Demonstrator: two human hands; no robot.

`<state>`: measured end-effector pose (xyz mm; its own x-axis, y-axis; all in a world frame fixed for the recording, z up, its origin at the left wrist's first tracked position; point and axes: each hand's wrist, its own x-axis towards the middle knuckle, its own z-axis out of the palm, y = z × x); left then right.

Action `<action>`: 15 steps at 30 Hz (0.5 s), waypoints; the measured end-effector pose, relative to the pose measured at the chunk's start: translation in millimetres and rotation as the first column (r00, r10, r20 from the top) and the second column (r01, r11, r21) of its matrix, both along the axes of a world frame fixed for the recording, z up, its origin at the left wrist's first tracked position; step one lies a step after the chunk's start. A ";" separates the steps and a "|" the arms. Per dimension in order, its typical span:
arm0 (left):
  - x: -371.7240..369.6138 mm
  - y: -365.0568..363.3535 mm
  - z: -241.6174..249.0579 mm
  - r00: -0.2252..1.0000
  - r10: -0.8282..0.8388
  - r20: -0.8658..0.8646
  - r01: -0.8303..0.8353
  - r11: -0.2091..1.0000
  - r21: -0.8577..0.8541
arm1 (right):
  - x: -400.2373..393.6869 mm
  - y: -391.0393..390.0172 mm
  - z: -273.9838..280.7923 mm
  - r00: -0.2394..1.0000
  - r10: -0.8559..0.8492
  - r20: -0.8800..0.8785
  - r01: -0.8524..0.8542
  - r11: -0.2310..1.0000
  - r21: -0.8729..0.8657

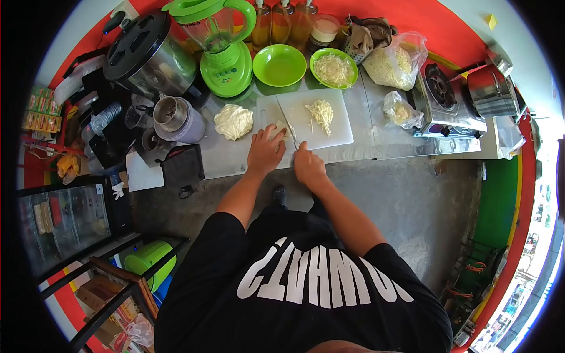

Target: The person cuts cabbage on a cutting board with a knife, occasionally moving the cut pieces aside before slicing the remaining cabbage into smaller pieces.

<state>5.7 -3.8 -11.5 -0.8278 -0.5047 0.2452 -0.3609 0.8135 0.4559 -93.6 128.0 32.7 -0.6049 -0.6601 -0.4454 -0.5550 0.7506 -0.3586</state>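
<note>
On the metal counter lies a white cutting board (336, 130). My right hand (309, 167) is closed round the handle of a knife (288, 119), whose blade points away from me across the board. Left of the blade, my left hand (266, 150) presses its fingertips on a pale, flat piece of food (281, 129). Thin pale shreds (321, 116) lie in a pile on the board's right half. A whitish lump (233, 122) rests on the counter left of the board.
Behind the board stand an empty green bowl (279, 66), a green bowl of shreds (333, 69) and a green blender (226, 69). A bag of shreds (395, 62) and a gas stove (450, 106) are at the right. A metal cup (170, 113) stands at the left.
</note>
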 end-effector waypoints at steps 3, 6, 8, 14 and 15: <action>-2.8 0.0 1.8 1.000 0.017 0.021 -0.017 1.000 0.022 | -3.2 -0.6 23.6 0.999 0.040 0.008 -0.040 0.999 -0.006; -3.1 -0.2 2.1 1.000 0.009 0.018 -0.010 1.000 0.030 | 11.1 8.6 25.8 0.999 0.007 0.033 -0.008 0.999 0.054; -3.7 -0.7 -0.6 1.000 0.020 -0.007 -0.020 1.000 0.004 | 18.9 10.2 12.0 0.993 -0.078 0.092 0.073 0.996 0.058; -2.9 -1.0 1.3 1.000 0.009 0.019 -0.008 0.999 -0.037 | -1.0 -8.6 17.6 0.998 -0.018 0.056 0.020 1.000 -0.025; -3.1 -0.7 0.3 1.000 0.006 0.019 -0.005 0.999 -0.038 | -1.4 -7.1 19.7 0.998 -0.021 0.056 0.023 0.999 -0.026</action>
